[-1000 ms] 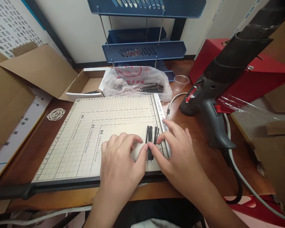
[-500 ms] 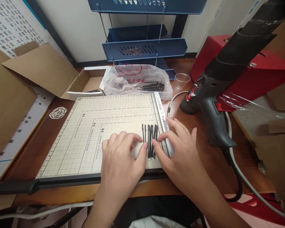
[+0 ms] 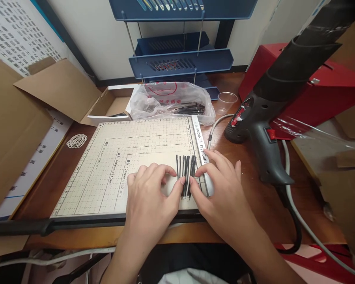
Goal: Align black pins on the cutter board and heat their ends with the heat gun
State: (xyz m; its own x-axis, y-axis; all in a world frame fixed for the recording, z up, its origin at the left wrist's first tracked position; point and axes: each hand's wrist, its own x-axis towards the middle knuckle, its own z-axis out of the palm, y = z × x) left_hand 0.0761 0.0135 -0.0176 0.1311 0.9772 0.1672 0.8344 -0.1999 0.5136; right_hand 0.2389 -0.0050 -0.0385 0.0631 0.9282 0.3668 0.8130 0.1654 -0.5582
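A row of short black wires with silvery lower ends lies on the cream, grid-printed board of a paper cutter. My left hand is at the row's left side, its curled index finger and thumb closed at the leftmost wires. From the other side, my right hand pinches the right part of the bunch between thumb and index finger, the other fingers reaching over the cutter's white edge strip. A narrow gap splits the wires into two groups. The fingertips partly cover the wires.
A clear plastic bag with more black wires and an open cardboard box stand behind the board. Left lies a coiled white cord. A clear cup, heat gun and red case are right. The cutter's black handle extends left.
The wires have shifted slightly, with more of them spread toward the left and the gap between groups now clearer. Both hands stay in nearly the same place. The view has tilted a little.
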